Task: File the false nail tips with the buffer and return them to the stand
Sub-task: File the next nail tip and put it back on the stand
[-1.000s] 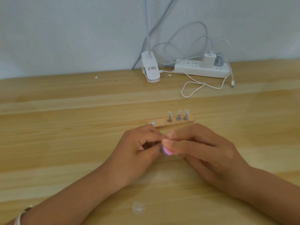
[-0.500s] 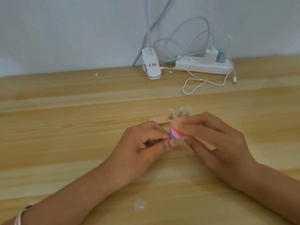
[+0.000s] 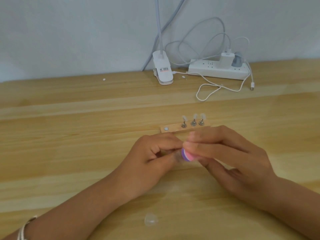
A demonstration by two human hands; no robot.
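Pinching a blurred nail tip (image 3: 177,155) just nearside of the stand (image 3: 173,129), fingers (image 3: 166,144) of the left hand (image 3: 152,158) held it against the end of the buffer (image 3: 187,155), which the right hand (image 3: 230,161) gripped from the right.

- Hands: two, a left hand (image 3: 152,160) and a right hand (image 3: 230,158).
- Buffer (image 3: 187,155): one, pink and purple.
- Stand (image 3: 173,129): one, wooden, bearing one white disc (image 3: 166,129).
- Mounted nail tips (image 3: 195,116): three, each on its own metal holder (image 3: 193,122); three holders.
- Loose nail tip (image 3: 151,219): one, lying on the surface (image 3: 69,144).
- Pinched nail tip (image 3: 178,155): one, blurred, at the left fingers.
- Power strip (image 3: 216,70): one, carrying two plugs (image 3: 226,59).
- Lamp clip (image 3: 162,71): one.
- White specks (image 3: 104,79): two.
- Cables (image 3: 207,90): tangled; number unclear.
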